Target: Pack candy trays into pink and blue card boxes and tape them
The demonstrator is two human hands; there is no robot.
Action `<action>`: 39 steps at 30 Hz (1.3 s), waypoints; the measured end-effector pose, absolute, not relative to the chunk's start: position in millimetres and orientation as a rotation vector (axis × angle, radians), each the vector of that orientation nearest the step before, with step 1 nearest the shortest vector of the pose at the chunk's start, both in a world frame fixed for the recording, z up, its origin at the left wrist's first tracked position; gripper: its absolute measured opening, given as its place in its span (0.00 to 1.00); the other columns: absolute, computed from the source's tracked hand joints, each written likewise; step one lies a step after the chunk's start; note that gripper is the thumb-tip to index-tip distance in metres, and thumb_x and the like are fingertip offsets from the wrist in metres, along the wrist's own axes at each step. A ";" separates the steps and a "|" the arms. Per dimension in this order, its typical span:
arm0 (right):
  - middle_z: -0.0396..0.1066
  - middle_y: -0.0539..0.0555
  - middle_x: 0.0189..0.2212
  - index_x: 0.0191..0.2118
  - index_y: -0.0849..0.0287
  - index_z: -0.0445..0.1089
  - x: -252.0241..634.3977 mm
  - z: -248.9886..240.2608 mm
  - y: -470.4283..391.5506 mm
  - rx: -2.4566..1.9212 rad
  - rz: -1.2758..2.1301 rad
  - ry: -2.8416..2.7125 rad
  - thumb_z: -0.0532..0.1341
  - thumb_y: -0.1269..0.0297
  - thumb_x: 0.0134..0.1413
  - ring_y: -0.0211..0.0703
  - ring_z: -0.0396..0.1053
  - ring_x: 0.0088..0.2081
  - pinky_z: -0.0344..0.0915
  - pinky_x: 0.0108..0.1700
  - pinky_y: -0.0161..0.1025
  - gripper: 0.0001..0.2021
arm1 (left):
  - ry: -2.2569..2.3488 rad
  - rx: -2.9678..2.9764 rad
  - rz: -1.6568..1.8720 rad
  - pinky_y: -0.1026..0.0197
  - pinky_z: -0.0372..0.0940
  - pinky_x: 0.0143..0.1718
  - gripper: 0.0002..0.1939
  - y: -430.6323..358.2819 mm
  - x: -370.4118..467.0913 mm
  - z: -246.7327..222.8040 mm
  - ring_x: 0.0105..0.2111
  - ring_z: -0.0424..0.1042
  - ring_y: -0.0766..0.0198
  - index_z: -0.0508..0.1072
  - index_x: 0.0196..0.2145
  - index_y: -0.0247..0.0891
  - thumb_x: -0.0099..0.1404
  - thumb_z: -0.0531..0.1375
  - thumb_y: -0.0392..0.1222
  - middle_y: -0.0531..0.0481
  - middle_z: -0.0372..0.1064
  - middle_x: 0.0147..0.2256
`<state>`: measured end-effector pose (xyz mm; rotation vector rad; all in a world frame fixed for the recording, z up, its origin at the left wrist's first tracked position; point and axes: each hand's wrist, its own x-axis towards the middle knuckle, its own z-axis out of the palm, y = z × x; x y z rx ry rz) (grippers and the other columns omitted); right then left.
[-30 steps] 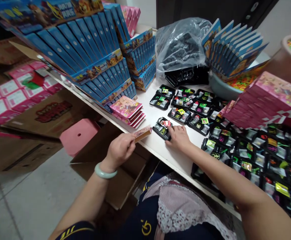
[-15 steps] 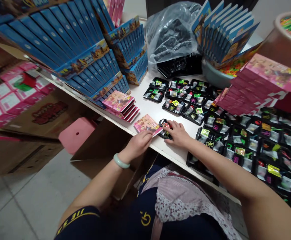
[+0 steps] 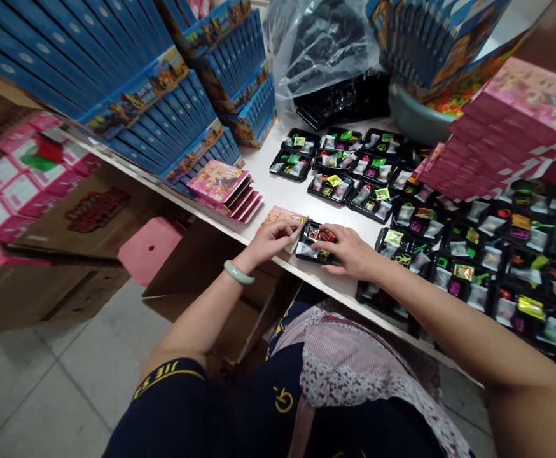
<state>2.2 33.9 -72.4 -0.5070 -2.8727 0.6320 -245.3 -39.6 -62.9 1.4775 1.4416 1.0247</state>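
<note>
the pink box [image 3: 282, 216] lies on the bench [image 3: 280, 184], its raised flap pinched between the left fingers [image 3: 284, 227]; to their right, the black tray [image 3: 308, 257] sits under the right fingers [image 3: 334, 230], loosely parted and touching it.

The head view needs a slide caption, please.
Left hand holds a pink box; right hand touches a filled black tray.

Rows of blue boxes [image 3: 82, 57] stand near a plastic bag [image 3: 323, 57] (clear and crumpled), a pink stool [image 3: 144, 261] lower down.
</note>
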 end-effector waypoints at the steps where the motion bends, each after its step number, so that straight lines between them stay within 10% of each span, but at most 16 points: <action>1: 0.53 0.62 0.63 0.58 0.50 0.66 0.4 -74.5 34.2 -0.541 0.624 -2.885 0.64 0.57 0.54 0.58 0.54 0.61 0.57 0.58 0.55 0.24 | 1.418 1.465 1.017 0.52 0.66 0.51 0.08 -38.5 -244.0 -63.3 0.47 0.73 0.56 0.69 0.26 0.35 0.58 0.61 0.41 0.40 0.74 0.48; 19: 0.57 0.65 0.60 0.54 0.58 0.66 -8.1 -105.3 32.6 -0.688 0.504 -2.811 0.63 0.51 0.55 0.62 0.46 0.65 0.46 0.62 0.62 0.24 | 1.319 1.270 0.936 0.67 0.67 0.22 0.10 -18.8 -236.2 -87.2 0.34 0.72 0.63 0.65 0.25 0.33 0.53 0.61 0.41 0.38 0.70 0.49; 25: 0.72 0.57 0.49 0.48 0.54 0.72 -9.0 -87.1 26.1 -0.744 0.409 -2.875 0.58 0.63 0.62 0.55 0.59 0.55 0.43 0.60 0.56 0.11 | 1.326 1.277 0.948 0.69 0.66 0.24 0.10 -19.3 -235.3 -88.7 0.33 0.71 0.67 0.65 0.25 0.33 0.55 0.61 0.42 0.40 0.70 0.48; 39: 0.74 0.56 0.51 0.44 0.58 0.74 -31.5 -93.9 25.0 -0.566 0.325 -2.905 0.48 0.71 0.68 0.46 0.67 0.46 0.55 0.50 0.44 0.16 | 1.342 1.336 0.953 0.65 0.67 0.29 0.09 -19.9 -235.6 -89.3 0.32 0.70 0.67 0.66 0.25 0.33 0.54 0.61 0.41 0.41 0.71 0.47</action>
